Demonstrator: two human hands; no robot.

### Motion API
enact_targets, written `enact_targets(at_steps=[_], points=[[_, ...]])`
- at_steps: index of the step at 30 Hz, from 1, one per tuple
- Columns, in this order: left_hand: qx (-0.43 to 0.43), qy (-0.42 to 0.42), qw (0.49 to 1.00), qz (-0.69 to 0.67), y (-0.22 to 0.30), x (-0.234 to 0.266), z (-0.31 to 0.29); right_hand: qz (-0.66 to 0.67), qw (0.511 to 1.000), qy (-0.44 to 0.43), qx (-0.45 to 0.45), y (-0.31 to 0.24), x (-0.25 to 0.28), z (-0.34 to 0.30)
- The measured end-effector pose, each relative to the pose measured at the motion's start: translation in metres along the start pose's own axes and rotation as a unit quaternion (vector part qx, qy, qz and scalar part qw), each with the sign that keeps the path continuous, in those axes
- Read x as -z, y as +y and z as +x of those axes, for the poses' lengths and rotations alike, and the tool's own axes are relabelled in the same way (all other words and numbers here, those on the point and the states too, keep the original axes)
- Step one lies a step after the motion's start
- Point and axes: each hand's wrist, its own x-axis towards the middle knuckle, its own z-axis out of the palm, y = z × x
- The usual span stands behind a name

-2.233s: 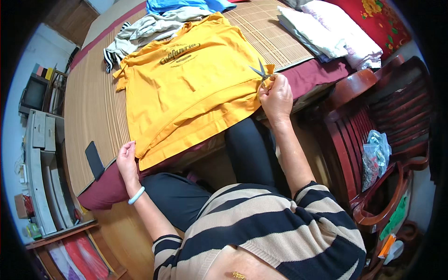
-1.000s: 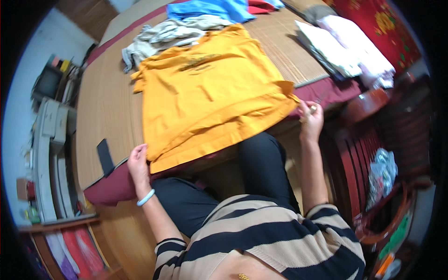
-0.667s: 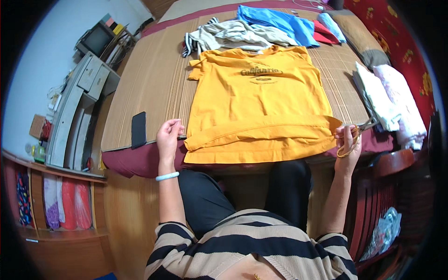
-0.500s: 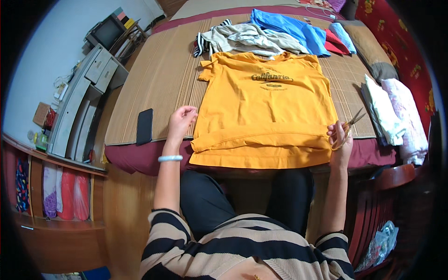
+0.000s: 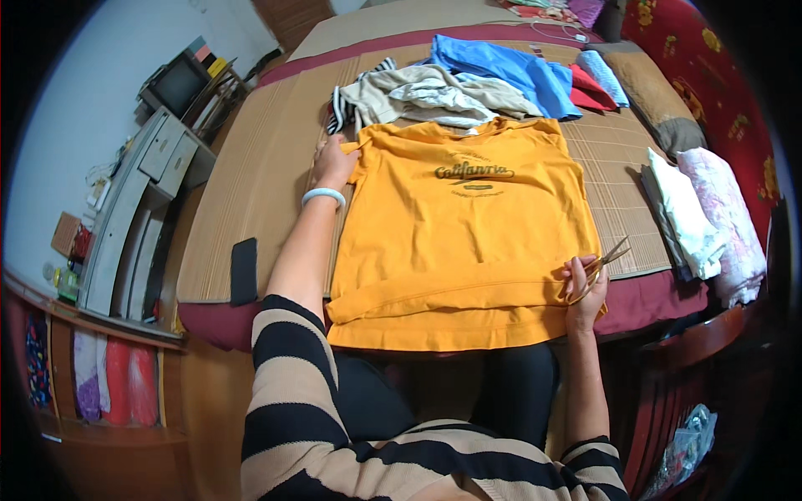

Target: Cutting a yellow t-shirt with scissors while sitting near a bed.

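A yellow T-shirt (image 5: 459, 225) with dark lettering lies spread out on the bed, its lower part folded over in a band and its hem hanging past the front edge. At the sleeve on the shirt's left side, my left hand (image 5: 334, 164) is closed on the yellow cloth; its fingertips are partly hidden. My right hand (image 5: 590, 292) grips a pair of scissors (image 5: 616, 252) by the handles, beside the shirt's lower right corner. The scissor blades point away to the upper right, a little apart.
A heap of clothes, with a beige garment (image 5: 376, 102) and a blue one (image 5: 510, 75), lies beyond the shirt. Folded white cloth (image 5: 687, 213) is stacked at the right. A black phone (image 5: 244, 271) rests at the mat's left front. A wooden chair (image 5: 693, 346) stands at right.
My left hand has reached forward from beside the shirt to its left sleeve and taken hold there. My right hand still has the scissors, now closer to the shirt. The view has shifted slightly.
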Motion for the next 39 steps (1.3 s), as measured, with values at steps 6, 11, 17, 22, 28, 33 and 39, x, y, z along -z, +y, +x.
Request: enact_targets(at_steps=[6, 11, 17, 22, 28, 33, 39], points=[[0.016, -0.056, 0.988, 0.146, 0.009, -0.007, 0.029, 0.043, 0.999, 0.012, -0.029, -0.001, -0.011, -0.002], [-0.046, 0.044, 0.983, 0.170, 0.015, -0.013, 0.030, 0.083, 0.996, 0.027, -0.013, 0.004, -0.009, 0.000], [-0.077, -0.049, 0.995, -0.030, 0.006, 0.003, 0.012, 0.060, 0.998, 0.003, -0.013, 0.005, -0.005, 0.001], [-0.234, -0.098, 0.963, -0.090, 0.007, 0.013, -0.050, 0.027, 0.999, -0.012, 0.017, 0.012, -0.003, 0.003], [-0.319, -0.201, 0.923, -0.078, 0.009, 0.065, -0.190, 0.002, 1.000, -0.018, 0.026, 0.006, -0.008, 0.001], [-0.346, -0.170, 0.919, -0.086, -0.034, 0.085, -0.279, 0.006, 0.997, -0.015, 0.071, 0.018, -0.008, 0.007], [-0.318, -0.081, 0.943, -0.057, -0.073, 0.134, -0.362, -0.066, 0.992, -0.023, 0.106, 0.025, -0.012, 0.015]])
